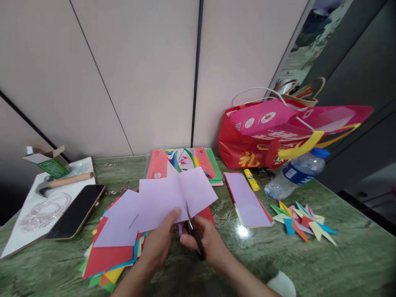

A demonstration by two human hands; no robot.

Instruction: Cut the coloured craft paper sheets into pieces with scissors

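My left hand pinches the lower edge of a light purple sheet of paper, thumb on top. A crease runs down the sheet near its right part. Fingers of my right hand are closed round the black handles of a pair of scissors. The scissor blades meet the sheet at the crease, pointing away from me. Beneath and left of my left hand lies a pile of coloured paper, with more purple pieces on top. Behind the held sheet is a coloured paper pack.
At right are a strip stack, a yellow glue stick, a water bottle, folded paper stars and a red gift bag. At left lie a phone, a hammer and a green box. A wall stands behind.
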